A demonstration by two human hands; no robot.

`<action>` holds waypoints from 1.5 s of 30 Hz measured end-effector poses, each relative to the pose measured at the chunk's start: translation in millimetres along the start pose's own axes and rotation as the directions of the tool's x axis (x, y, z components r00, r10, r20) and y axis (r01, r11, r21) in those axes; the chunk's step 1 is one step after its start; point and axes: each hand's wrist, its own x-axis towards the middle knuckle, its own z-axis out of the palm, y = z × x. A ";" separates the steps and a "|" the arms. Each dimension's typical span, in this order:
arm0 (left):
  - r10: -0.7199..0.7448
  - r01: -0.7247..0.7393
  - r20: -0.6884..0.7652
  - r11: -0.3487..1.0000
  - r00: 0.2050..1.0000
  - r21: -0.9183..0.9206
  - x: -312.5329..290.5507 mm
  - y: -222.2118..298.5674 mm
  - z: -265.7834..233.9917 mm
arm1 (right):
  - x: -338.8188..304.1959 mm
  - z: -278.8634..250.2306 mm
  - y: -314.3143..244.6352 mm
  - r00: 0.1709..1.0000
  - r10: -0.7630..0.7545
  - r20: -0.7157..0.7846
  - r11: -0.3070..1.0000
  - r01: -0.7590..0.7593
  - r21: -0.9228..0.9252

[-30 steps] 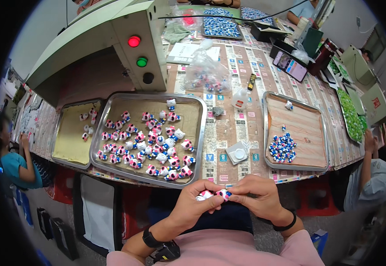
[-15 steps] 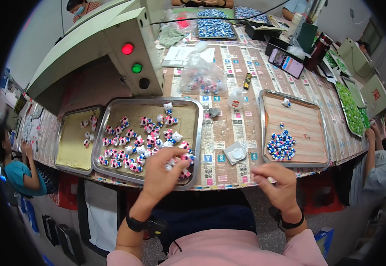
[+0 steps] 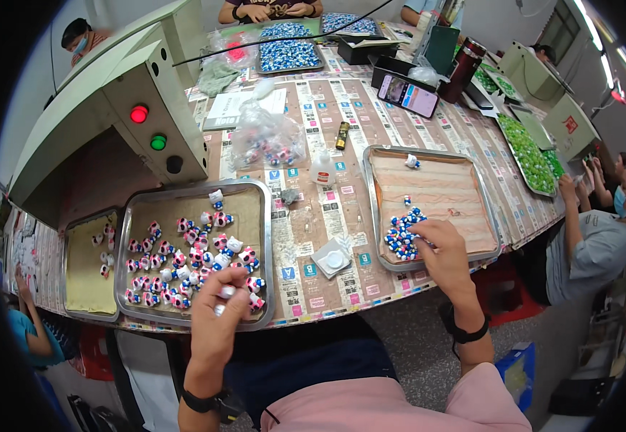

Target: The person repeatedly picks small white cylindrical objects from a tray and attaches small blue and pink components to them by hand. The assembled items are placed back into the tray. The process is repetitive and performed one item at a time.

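My left hand (image 3: 216, 317) is curled at the near right corner of a metal tray (image 3: 268, 237). It holds small white figurine pieces (image 3: 227, 291), partly hidden by the fingers. Many pink, white and blue animal figurines (image 3: 178, 258) lie in that tray on a tan lining. My right hand (image 3: 446, 255) reaches over the near edge of another metal tray (image 3: 464, 191). Its thumb and fingertips close in at a heap of tiny blue, white and pink pieces (image 3: 401, 237); what they pinch is hidden. A lone white and blue figurine (image 3: 412, 161) lies near that tray's far edge.
Between the trays are a small white dish (image 3: 334, 259), a glue bottle (image 3: 322, 171) and a grey lump (image 3: 289, 195). Behind stand a bag of figurines (image 3: 266, 144), a phone (image 3: 408, 97) and a machine with red and green lights (image 3: 111, 122). Co-workers sit around the table.
My right hand has moved from above the table's near edge to the heap in the right tray. My left hand has drawn back slightly, still holding white pieces. The view has swung right.
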 end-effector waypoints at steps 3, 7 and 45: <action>-0.175 0.198 0.125 0.958 0.977 -0.208 -16.0 -6.8 11.7 | 7.2 14.4 -6.4 0.993 -0.055 0.102 0.997 0.059 -0.039; -0.295 0.404 0.329 0.850 0.897 -0.338 -30.7 -11.5 25.4 | 13.2 17.3 -4.8 0.979 -0.049 0.197 0.992 0.071 -0.108; -0.273 0.526 0.467 0.614 0.841 -0.589 -42.7 -45.5 27.4 | 12.8 61.9 -75.5 0.968 -0.067 0.241 0.942 -0.018 0.336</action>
